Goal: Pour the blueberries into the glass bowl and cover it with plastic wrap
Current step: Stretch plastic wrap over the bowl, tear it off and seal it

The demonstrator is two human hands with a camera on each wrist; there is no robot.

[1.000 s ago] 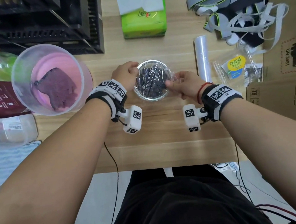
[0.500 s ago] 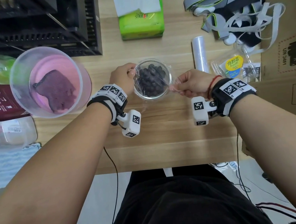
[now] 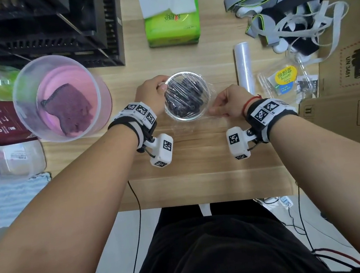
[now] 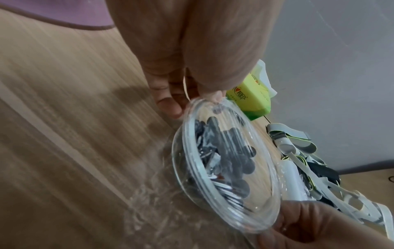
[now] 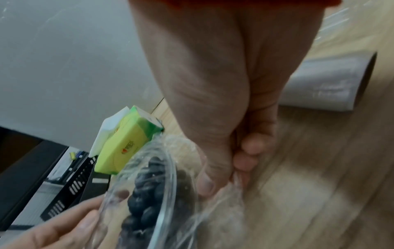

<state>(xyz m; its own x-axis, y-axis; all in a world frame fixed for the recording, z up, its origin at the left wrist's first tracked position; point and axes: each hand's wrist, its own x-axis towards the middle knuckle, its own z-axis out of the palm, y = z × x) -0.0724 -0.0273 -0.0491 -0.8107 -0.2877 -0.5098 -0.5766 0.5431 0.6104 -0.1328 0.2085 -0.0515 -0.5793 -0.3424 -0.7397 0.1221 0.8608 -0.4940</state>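
Note:
The glass bowl [image 3: 185,118] stands mid-table, filled with dark blueberries [image 3: 184,100]. Clear plastic wrap [image 3: 195,124] lies stretched over its top, and some spills onto the wood in front. My left hand [image 3: 152,92] is at the bowl's left rim, its fingers [image 4: 170,104] pinching the wrap against the glass bowl [image 4: 185,151]. My right hand [image 3: 226,103], right of the bowl, pinches the wrap's loose edge low near the table. In the right wrist view its curled fingers [image 5: 245,161] hold film beside the bowl [image 5: 170,176].
The wrap roll [image 3: 244,67] and a clear blueberry box [image 3: 284,81] lie to the right, with cardboard boxes [image 3: 348,96] beyond. A pink tub [image 3: 59,98] stands left, a green tissue box [image 3: 172,26] behind, straps [image 3: 282,3] at back right, and a black rack [image 3: 41,28] at back left.
My right hand has drawn away from the bowl's right rim, rightward and down, pulling the wrap taut across the top. The left hand has stayed at the left rim.

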